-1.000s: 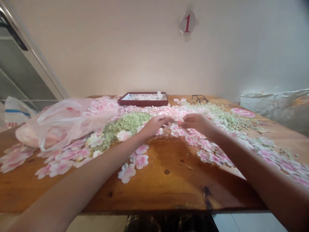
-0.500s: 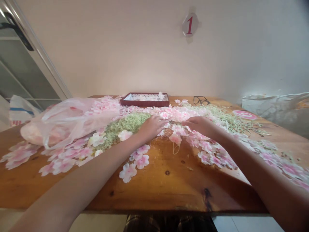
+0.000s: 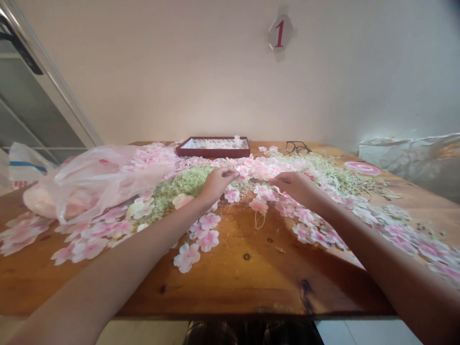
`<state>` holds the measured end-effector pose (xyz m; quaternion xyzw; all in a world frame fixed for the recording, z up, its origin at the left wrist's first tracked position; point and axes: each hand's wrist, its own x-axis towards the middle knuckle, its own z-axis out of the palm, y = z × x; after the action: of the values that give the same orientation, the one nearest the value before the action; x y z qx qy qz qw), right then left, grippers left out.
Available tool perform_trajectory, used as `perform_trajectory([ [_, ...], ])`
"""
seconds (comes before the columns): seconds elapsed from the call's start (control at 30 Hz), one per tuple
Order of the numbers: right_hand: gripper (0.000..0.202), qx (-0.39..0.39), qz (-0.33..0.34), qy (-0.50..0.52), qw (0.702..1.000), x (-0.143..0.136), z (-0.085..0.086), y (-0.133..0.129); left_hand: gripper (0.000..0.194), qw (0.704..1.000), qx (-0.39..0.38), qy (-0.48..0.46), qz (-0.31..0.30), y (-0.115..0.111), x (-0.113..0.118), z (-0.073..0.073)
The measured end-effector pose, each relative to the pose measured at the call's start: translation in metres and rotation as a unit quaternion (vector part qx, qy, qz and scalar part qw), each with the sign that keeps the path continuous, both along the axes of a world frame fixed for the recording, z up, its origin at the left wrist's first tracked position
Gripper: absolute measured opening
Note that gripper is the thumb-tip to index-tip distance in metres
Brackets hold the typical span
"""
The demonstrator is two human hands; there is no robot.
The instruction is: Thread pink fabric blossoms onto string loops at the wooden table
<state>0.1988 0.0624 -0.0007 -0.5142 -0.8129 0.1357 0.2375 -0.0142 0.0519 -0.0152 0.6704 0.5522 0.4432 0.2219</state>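
Observation:
My left hand (image 3: pixel 219 184) is in a pinch over the middle of the table, its fingertips beside pink fabric blossoms (image 3: pixel 262 167). Whatever lies between those fingers is too small to make out. Opposite it, my right hand (image 3: pixel 293 186) has its fingers bent together at the same blossom pile, and its grip is partly hidden. Left of my left hand is a mound of pale green stems (image 3: pixel 179 184). Between and below the hands lie a loose pink blossom (image 3: pixel 232 194) and a blossom with a thin looped stem (image 3: pixel 258 206).
A dark red tray (image 3: pixel 215 153) with white pieces stands at the back. Glasses (image 3: pixel 297 148) lie to its right. A translucent pink plastic bag (image 3: pixel 97 182) fills the left side. Green stems (image 3: pixel 345 179) and a pink round disc (image 3: pixel 362 168) are on the right.
My left hand has lifted slightly and drawn left, going from spread-down fingers to a pinch, uncovering a blossom below it. My right hand has hardly moved.

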Motion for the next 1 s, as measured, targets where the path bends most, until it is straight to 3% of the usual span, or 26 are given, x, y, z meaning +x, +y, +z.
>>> perform_trajectory([
  [0.13, 0.033, 0.017, 0.031, 0.095, 0.995, -0.012, -0.005, -0.006, 0.031, 0.997, -0.026, -0.067, -0.034, -0.003, 0.006, 0.004],
  [0.33, 0.032, -0.029, 0.042, 0.166, 0.985, -0.024, -0.011, -0.013, 0.029, 0.992, -0.064, -0.061, -0.093, -0.006, 0.014, 0.003],
  [0.57, 0.034, -0.124, -0.024, 0.24, 0.962, -0.018, -0.001, -0.02, 0.033, 0.999, 0.034, -0.023, 0.024, -0.005, 0.004, 0.008],
  [0.63, 0.034, -0.135, -0.008, 0.244, 0.96, -0.018, 0.0, -0.021, 0.035, 0.999, 0.042, -0.017, -0.016, -0.01, 0.009, 0.013],
  [0.77, 0.03, -0.166, 0.042, 0.255, 0.952, -0.02, -0.004, -0.019, 0.034, 0.99, -0.021, -0.035, -0.134, -0.02, 0.021, 0.016],
  [0.87, 0.028, -0.191, 0.053, 0.272, 0.942, -0.02, -0.007, -0.016, 0.026, 0.99, -0.028, -0.028, -0.133, -0.021, 0.024, 0.014],
  [1.0, 0.028, -0.24, 0.052, 0.324, 0.914, -0.02, -0.007, -0.015, 0.027, 0.984, -0.047, -0.125, -0.122, -0.017, 0.024, 0.01],
])
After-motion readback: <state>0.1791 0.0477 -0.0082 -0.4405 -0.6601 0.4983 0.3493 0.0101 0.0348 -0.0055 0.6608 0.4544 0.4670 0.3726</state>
